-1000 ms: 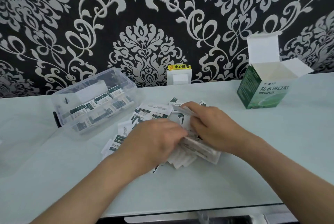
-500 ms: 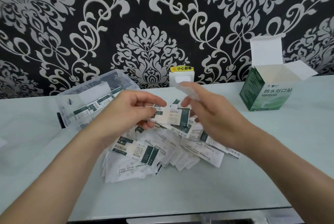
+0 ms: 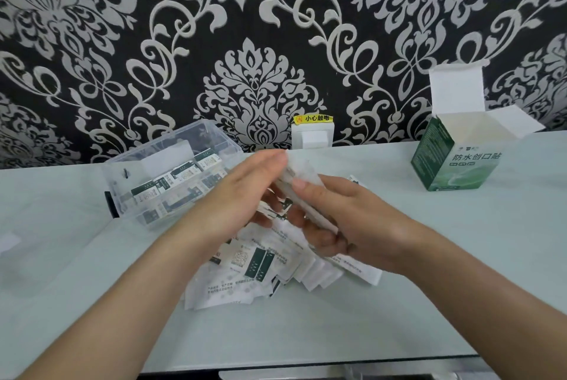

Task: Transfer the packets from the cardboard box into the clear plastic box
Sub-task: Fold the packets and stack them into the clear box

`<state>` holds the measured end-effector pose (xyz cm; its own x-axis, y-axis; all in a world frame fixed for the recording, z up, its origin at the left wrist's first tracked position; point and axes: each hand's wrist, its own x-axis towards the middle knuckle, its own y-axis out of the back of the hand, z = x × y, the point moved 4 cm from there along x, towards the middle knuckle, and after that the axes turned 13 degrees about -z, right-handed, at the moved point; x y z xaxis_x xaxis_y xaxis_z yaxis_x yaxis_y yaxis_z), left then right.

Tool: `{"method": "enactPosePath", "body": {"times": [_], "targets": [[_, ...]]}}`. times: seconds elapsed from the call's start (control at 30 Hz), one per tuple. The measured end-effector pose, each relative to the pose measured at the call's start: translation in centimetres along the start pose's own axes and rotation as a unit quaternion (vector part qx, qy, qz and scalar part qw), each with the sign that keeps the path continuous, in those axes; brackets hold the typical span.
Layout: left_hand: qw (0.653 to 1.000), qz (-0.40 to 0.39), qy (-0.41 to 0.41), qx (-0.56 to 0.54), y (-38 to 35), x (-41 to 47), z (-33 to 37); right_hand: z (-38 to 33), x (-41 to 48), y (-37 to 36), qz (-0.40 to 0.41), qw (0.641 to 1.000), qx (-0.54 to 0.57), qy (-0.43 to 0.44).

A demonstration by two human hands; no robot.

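Packets [image 3: 245, 260] lie in a loose, fanned heap at the middle of the pale table [image 3: 429, 257], white wrappers with dark green print overlapping one another. A few corners jut out toward six o'clock. The table runs the full width of the view. Its back edge meets a black wall with silver damask wallpaper [image 3: 92, 42], and its front edge [image 3: 306, 361] crosses at six o'clock. Bare tabletop lies open at three o'clock and at eight o'clock from the heap, and between the heap and the front edge.

The clear plastic box [image 3: 122, 183] sits at ten o'clock from the heap, near it, with no lid on. More packets stand in rows inside. The cardboard box [image 3: 460, 165], green with white lettering, stands well apart at two o'clock. Its top flaps are raised, and from this angle I cannot see down to its bottom.

Both forearms reach in from six o'clock and meet above the heap. The right hand [image 3: 362, 226] grips a stack of packets [image 3: 302, 183], thumb on its upper edge and fingers curled beneath. The stack is tilted, its far end toward eleven o'clock. The left hand [image 3: 239, 195] has its fingers nearly straight, laid flat against the left face of the stack. I cannot make out its thumb.

A white wall socket [image 3: 311, 138] with a yellow warning label [image 3: 313, 118] sits at twelve o'clock, just above the table's back edge.
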<state>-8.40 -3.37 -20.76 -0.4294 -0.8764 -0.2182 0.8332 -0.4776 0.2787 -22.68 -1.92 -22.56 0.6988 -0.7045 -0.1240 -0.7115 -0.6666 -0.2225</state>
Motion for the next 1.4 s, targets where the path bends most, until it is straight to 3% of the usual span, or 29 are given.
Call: {"method": "enactPosePath", "body": {"times": [0.1,0.23,0.37,0.43,0.57,0.67,0.77,0.87,0.97,1.03,1.17,1.3,1.37,1.4], "targets": [[0.995,0.012,-0.049,0.087,0.7,-0.2,0.4,0.3,-0.1,-0.4,-0.070,0.981,0.173,-0.045],[0.983,0.000,-0.091,0.162,-1.0,-0.7,1.3,0.5,0.2,-0.6,-0.098,0.966,0.237,-0.036],[0.907,0.022,-0.143,0.396,-4.3,-1.2,1.6,-0.2,-0.1,-0.7,-0.062,0.982,0.175,-0.030],[0.884,0.046,-0.175,0.430,-4.8,-1.0,1.3,-0.2,-0.2,-0.4,-0.048,0.987,0.149,-0.027],[0.899,0.056,-0.185,0.392,-4.9,-0.3,0.8,-0.2,-0.6,0.8,-0.006,0.994,0.108,-0.033],[0.923,0.052,-0.159,0.347,-5.0,0.2,0.5,-1.4,-1.7,3.4,0.091,0.993,-0.065,-0.044],[0.898,0.021,-0.139,0.416,-6.6,0.9,0.3,-2.8,-3.5,6.6,0.153,0.937,-0.303,-0.089],[0.855,-0.052,-0.132,0.498,-9.1,1.7,-1.0,-2.6,-5.1,7.6,0.076,0.864,-0.464,-0.178],[0.847,-0.031,-0.138,0.512,-9.2,2.4,-1.7,-0.8,-5.9,7.5,0.029,0.779,-0.571,-0.256],[0.849,-0.001,-0.158,0.504,-8.6,2.7,-1.7,0.1,-5.8,7.1,0.043,0.761,-0.599,-0.243],[0.825,0.039,-0.214,0.521,-8.6,2.7,-1.3,0.0,-6.2,6.9,0.075,0.787,-0.587,-0.175],[0.856,0.080,-0.220,0.462,-8.1,2.2,-0.1,-1.1,-6.3,7.5,0.090,0.813,-0.566,-0.103],[0.876,0.135,-0.218,0.409,-6.6,1.9,0.4,-1.8,-6.2,7.8,0.125,0.886,-0.444,-0.053],[0.897,0.172,-0.205,0.353,-5.5,1.6,0.5,-2.0,-6.1,8.0,0.150,0.937,-0.314,-0.020]]}}
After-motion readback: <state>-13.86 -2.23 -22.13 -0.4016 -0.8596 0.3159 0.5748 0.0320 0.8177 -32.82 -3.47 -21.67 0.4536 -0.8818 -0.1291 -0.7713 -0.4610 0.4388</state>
